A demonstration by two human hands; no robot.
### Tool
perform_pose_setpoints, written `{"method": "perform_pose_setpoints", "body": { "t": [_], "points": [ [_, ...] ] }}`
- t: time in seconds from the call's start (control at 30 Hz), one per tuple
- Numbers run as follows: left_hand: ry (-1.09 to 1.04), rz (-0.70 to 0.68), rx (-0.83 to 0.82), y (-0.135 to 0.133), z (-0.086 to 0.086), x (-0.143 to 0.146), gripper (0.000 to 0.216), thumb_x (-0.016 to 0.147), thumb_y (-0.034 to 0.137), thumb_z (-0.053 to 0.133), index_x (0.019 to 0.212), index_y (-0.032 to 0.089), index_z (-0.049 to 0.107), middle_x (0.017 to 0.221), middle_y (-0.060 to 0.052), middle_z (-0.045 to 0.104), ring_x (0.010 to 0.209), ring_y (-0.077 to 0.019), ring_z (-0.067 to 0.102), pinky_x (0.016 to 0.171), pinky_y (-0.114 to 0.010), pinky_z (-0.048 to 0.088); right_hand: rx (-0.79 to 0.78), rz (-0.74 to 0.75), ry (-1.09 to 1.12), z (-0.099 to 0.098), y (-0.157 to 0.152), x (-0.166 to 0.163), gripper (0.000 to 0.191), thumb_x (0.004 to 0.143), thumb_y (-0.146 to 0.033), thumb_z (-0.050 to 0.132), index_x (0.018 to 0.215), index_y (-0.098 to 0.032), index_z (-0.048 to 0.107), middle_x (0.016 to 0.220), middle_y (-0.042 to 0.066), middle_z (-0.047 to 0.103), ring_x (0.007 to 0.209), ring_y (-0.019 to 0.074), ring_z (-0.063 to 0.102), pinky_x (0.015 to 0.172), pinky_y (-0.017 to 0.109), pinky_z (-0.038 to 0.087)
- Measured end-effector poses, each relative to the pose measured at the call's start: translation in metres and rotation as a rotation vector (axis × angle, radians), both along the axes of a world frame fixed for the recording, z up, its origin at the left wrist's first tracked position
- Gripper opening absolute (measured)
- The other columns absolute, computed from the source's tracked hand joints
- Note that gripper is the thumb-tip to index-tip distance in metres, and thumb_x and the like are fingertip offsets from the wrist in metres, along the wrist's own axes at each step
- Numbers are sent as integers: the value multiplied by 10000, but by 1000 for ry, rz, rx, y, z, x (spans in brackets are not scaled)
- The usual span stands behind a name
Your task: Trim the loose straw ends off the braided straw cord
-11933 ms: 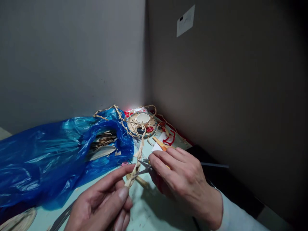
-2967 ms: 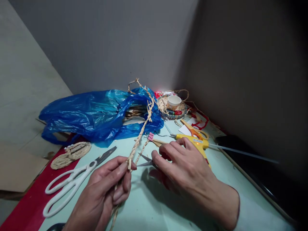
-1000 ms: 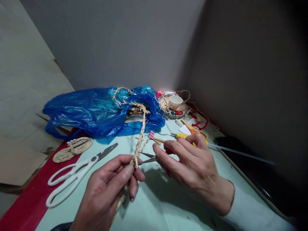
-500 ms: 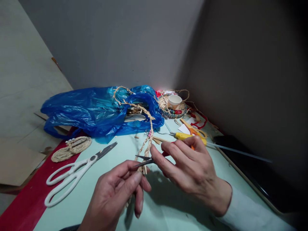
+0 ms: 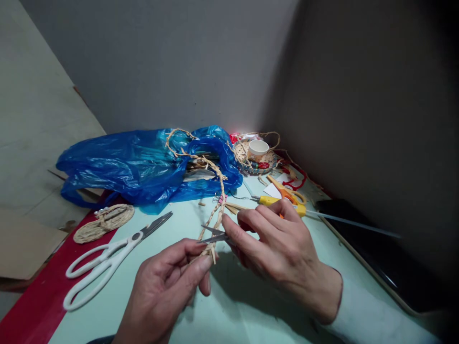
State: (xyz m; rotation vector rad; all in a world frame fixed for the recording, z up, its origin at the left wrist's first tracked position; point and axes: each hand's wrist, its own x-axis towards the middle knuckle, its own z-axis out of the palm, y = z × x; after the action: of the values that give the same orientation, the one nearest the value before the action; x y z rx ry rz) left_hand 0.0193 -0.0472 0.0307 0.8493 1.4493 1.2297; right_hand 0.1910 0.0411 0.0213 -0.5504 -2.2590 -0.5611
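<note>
My left hand (image 5: 167, 284) pinches a braided straw cord (image 5: 221, 188) between thumb and fingers, with short strand ends poking out beside the thumb. The cord runs away from me and loops over the bag. My right hand (image 5: 281, 251) is closed on small scissors; their handles are hidden inside the fingers. The scissors' dark blades (image 5: 215, 235) are parted and lie across the braid just above my left thumb. White-handled scissors (image 5: 124, 253) rest left of my left hand, near a small woven straw slipper shape (image 5: 107, 224) trimmed with beads.
A blue plastic bag (image 5: 125, 162) with straw inside lies at the back. Behind it to the right is a woven basket (image 5: 247, 167) with a white cup (image 5: 258, 148). A yellow glue gun (image 5: 267, 200), orange scissors (image 5: 283, 188) and a dark tablet-like slab (image 5: 376, 263) are to the right.
My left fingers have curled in closer beneath the braid. The scissor blades have tilted slightly and remain across it. The whole view has shifted a little.
</note>
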Motion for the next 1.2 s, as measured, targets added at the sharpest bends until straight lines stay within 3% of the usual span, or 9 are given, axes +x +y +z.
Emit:
{"method": "perform_pose_setpoints", "body": {
  "t": [0.1, 0.23, 0.43, 0.7, 0.87, 1.03, 1.2],
  "points": [
    [-71, -36, -5, -1, 1, -3, 254, 746, 419, 774, 692, 185, 690, 504, 28, 520, 471, -68, 308, 429, -149, 278, -14, -18, 7, 0, 4, 0, 175, 907, -126, 562, 1052, -145, 660, 761, 32, 634, 663, 158, 466, 651, 344, 272],
    [-238, 31, -13, 0, 0, -10, 256, 694, 397, 835, 715, 189, 689, 502, 44, 535, 445, -39, 246, 415, -118, 244, -25, -2, 15, -1, 7, 0, 168, 910, -123, 553, 1036, -142, 663, 769, 34, 635, 651, 150, 465, 655, 342, 282],
    [-362, 107, 0, 5, -2, -12, 287, 617, 377, 895, 715, 196, 696, 536, 53, 573, 415, -9, 255, 397, -92, 251, 11, 55, -24, -2, 1, -1, 203, 930, -103, 509, 1066, -126, 658, 773, 35, 629, 671, 157, 486, 649, 351, 289],
    [-290, 27, 32, 3, -1, -5, 271, 720, 440, 805, 714, 182, 724, 583, -2, 634, 421, -13, 242, 414, -122, 290, 83, 53, 6, 4, -4, -2, 254, 933, -53, 463, 1062, -97, 678, 762, 45, 652, 669, 160, 485, 613, 343, 290],
    [-290, 62, 99, 1, 6, 2, 319, 710, 522, 777, 708, 203, 779, 618, -42, 679, 476, -71, 349, 447, -171, 370, 91, 57, 19, 4, -3, -2, 229, 937, -72, 487, 1047, -72, 687, 774, 51, 660, 674, 168, 496, 600, 351, 283],
    [-208, 113, 25, 0, 2, 3, 286, 608, 391, 888, 802, 203, 792, 678, -65, 741, 481, -65, 408, 465, -171, 370, 92, 68, 15, 1, -1, -1, 200, 933, -100, 521, 1027, -62, 694, 738, 34, 633, 660, 165, 475, 591, 351, 266],
    [-148, 67, -32, -2, 4, 0, 261, 687, 366, 826, 874, 203, 745, 610, -38, 701, 464, -54, 416, 455, -172, 316, 17, 126, 22, -2, 4, -1, 180, 942, -112, 527, 1012, -81, 690, 707, 18, 599, 651, 155, 449, 604, 348, 264]
  ]
}}
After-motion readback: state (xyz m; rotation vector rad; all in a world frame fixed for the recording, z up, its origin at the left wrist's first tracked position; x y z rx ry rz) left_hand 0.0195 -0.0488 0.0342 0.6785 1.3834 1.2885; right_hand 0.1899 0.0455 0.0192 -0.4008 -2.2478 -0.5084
